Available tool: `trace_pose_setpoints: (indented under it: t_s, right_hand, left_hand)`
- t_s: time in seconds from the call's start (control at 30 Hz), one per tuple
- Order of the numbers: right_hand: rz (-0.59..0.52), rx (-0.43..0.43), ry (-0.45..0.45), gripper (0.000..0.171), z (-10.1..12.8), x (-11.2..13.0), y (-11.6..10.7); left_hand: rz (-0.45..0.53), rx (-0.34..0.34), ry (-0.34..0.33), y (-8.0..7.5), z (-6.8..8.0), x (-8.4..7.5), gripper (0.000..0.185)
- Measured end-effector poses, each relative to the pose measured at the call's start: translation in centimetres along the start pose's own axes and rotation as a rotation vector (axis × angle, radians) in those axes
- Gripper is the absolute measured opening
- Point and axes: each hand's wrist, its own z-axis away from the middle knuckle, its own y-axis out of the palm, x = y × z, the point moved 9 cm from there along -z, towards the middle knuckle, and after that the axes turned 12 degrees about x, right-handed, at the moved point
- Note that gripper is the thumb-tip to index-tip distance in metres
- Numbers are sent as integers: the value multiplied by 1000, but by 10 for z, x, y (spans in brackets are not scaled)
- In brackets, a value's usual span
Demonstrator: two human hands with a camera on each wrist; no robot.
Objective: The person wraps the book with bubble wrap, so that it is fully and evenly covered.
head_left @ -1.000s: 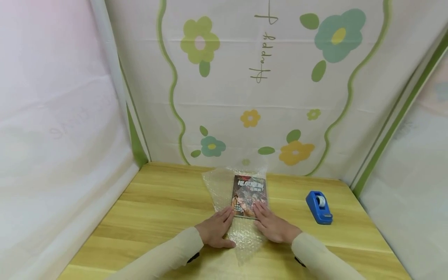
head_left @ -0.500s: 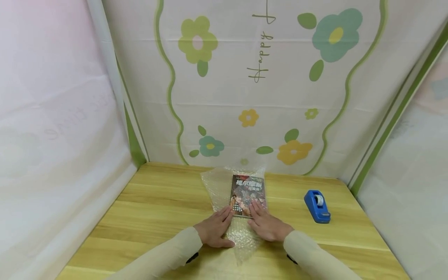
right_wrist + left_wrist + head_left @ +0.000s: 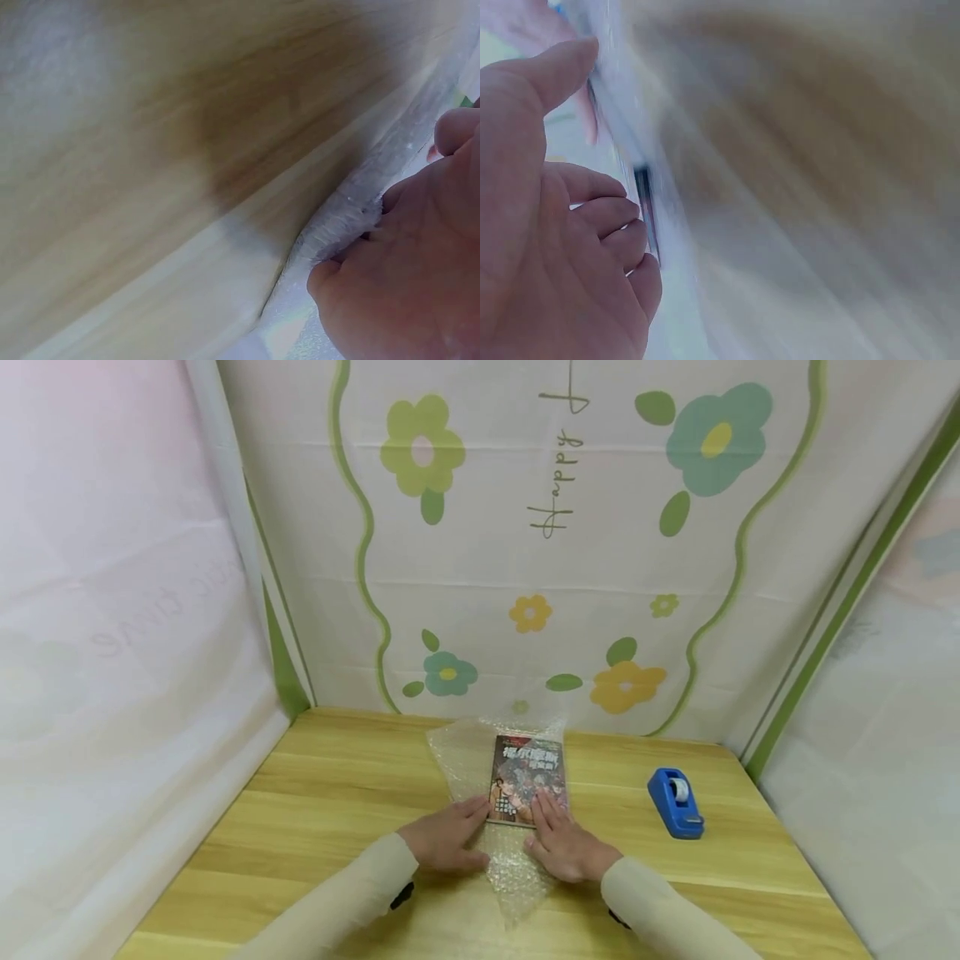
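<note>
A paperback book [image 3: 528, 768] with a dark illustrated cover lies on a sheet of clear bubble wrap [image 3: 517, 877]; part of the sheet seems to cover its right side. My left hand [image 3: 447, 837] is at the book's lower left edge, fingertips close to it and thumb spread over the wrap. In the left wrist view its fingers [image 3: 604, 217] are loosely bent beside the book's edge. My right hand [image 3: 570, 845] rests on the wrap at the book's lower right, fingers extended over the cover. The right wrist view shows that hand [image 3: 420, 255] against a raised fold of wrap.
A blue tape dispenser [image 3: 677, 803] with a roll of tape stands to the right on the wooden table [image 3: 345, 793]. Floral cloth [image 3: 487, 552] hangs behind the table, and pale cloth walls enclose both sides.
My right hand has slid a little left across the lower right of the book. My left hand has drawn slightly left, its thumb raised off its earlier spot. The book stays in place.
</note>
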Motion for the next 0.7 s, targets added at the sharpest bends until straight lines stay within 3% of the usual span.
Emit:
trace_pose_setpoints:
  t_s: [0.27, 0.47, 0.7]
  right_hand:
    - [28, 12, 4, 77, -1, -1, 3]
    - [37, 6, 1, 77, 1, -1, 1]
    - [16, 6, -16, 76, 0, 0, 3]
  left_hand:
    - [106, -64, -95, -27, 11, 45, 83]
    - [266, -93, -145, -45, 17, 82, 81]
    - [480, -124, -212, -52, 14, 121, 79]
